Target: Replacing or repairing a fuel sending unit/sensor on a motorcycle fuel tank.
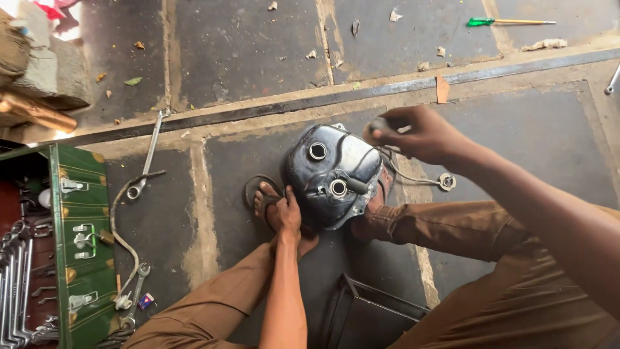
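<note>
1. Head view: black metal tank (332, 174) sits on the stone floor (245, 52) between the person's feet, propped so its two round openings face up.
2. Left hand (284, 213) is closed against the tank's near-left edge, seemingly steadying it.
3. Right hand (413, 132) pinches a small pale part (376, 124) above the tank's far-right side; a cable (413, 176) trails beneath.
4. Tank looks glossy, dented, scuffed.
5. Green toolbox (81, 245) lies open at left.

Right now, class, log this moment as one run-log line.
left hand: steadies dark dented metal fuel tank | right hand: grip on small grey part above tank | green metal toolbox: open
</note>
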